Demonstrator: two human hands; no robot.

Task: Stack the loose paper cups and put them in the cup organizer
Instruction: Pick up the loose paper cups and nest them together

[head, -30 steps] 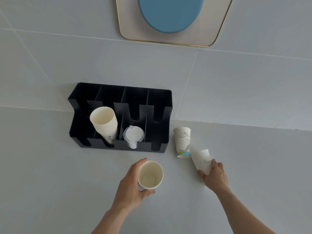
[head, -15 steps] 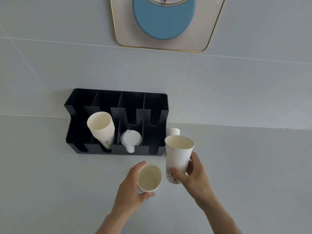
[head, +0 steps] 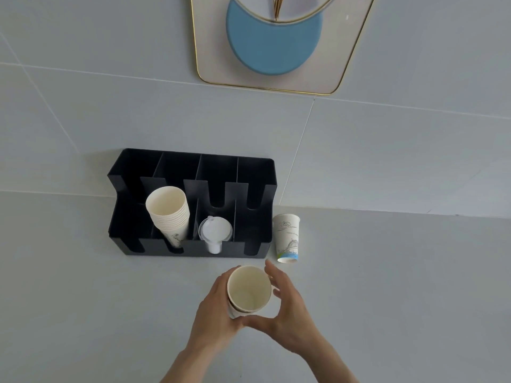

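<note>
Two nested white paper cups (head: 249, 293) sit one inside the other, mouth up, just in front of the black cup organizer (head: 265, 172). My left hand (head: 213, 313) wraps their left side. My right hand (head: 290, 308) curls around the right side, thumb under the rim and fingers spread. One loose printed paper cup (head: 286, 239) stands upside down on the counter by the organizer's right end. A stack of several cups (head: 170, 214) leans in the organizer's second slot.
White plastic lids (head: 215, 230) fill the third slot; the first and fourth slots hold nothing visible. The organizer backs onto a pale tiled wall. A gold-rimmed wall piece with a blue disc (head: 273, 37) hangs above. Pale counter (head: 401, 286) extends right.
My right hand carried its cup over and dropped it into the cup in my left hand. The camera view shifted slightly, showing more of the wall piece.
</note>
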